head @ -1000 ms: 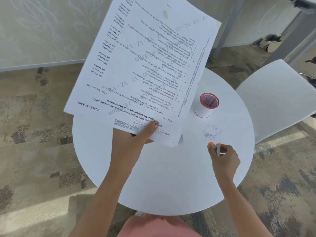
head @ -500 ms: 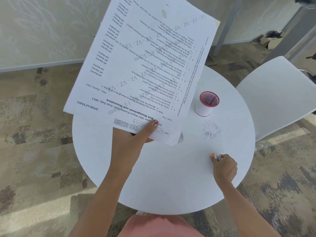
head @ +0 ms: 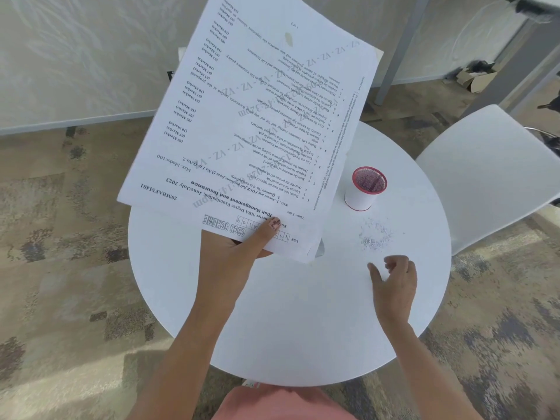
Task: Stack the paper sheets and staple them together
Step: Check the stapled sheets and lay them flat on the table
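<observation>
My left hand (head: pixel 239 253) holds a stack of printed paper sheets (head: pixel 254 122) by its near edge, thumb on top, raised and tilted over the round white table (head: pixel 272 313). My right hand (head: pixel 394 283) hovers low over the table's right side, thumb spread and fingers curled downward. The small orange-tipped stapler from before is out of sight, and I cannot tell whether it is under that hand. A scatter of loose staples (head: pixel 374 236) lies just beyond the right hand.
A white mesh cup with a red rim (head: pixel 365 189) stands at the table's far right. A small grey object (head: pixel 319 248) peeks out beneath the sheets' near corner. A white chair (head: pixel 485 174) stands to the right on patterned carpet.
My right hand came down toward the table and nearer to me, and the orange-tipped stapler it held is no longer visible. The sheets in my left hand stayed raised.
</observation>
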Demonstrator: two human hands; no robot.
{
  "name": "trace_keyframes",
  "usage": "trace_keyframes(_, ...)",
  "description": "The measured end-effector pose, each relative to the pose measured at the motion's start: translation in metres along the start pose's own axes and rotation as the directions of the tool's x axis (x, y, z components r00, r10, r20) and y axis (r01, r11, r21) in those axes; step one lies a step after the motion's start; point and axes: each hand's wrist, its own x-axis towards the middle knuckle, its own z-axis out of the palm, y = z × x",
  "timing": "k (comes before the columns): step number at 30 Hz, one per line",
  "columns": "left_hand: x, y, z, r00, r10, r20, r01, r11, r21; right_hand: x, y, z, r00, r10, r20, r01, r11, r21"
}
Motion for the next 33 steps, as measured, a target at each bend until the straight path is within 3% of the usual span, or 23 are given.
trace_keyframes(3,0.0,0.001,0.0,1.0,-0.018,0.015,0.018,1.0,-0.003,-0.007,-0.044,-0.018,0.967,-0.224,-0.121,0.237,0.965,0.11)
trace_keyframes(8,0.002,0.0,-0.002,0.995,-0.091,0.034,0.091,0.996,-0.015,-0.02,-0.122,-0.055,0.897,-0.378,-0.229,0.433,0.854,0.289)
trace_keyframes(13,0.002,0.001,-0.003,0.984,-0.174,0.041,0.176,0.982,-0.061,-0.027,-0.161,-0.086,0.724,-0.664,-0.186,0.677,0.635,0.372)
trace_keyframes(17,-0.001,0.006,-0.006,0.972,-0.219,0.083,0.227,0.969,-0.098,-0.033,-0.171,-0.092,0.64,-0.729,-0.243,0.746,0.514,0.423)
trace_keyframes(20,-0.003,0.015,-0.006,0.953,-0.285,0.101,0.296,0.948,-0.116,-0.034,-0.178,-0.098,0.68,-0.69,-0.247,0.695,0.5,0.516)
trace_keyframes(25,-0.005,0.035,-0.004,0.95,-0.312,0.009,0.311,0.95,0.037,-0.033,-0.2,-0.116,0.851,-0.517,-0.096,0.444,0.61,0.656)
trace_keyframes(29,-0.009,0.044,-0.005,0.994,-0.034,-0.1,0.049,0.987,0.15,-0.029,-0.214,-0.127,0.934,-0.356,0.033,0.204,0.607,0.768)
trace_keyframes(33,-0.011,0.053,-0.002,0.975,0.22,-0.041,-0.19,0.908,0.374,-0.027,-0.223,-0.134,0.941,-0.288,0.18,0.023,0.584,0.812)
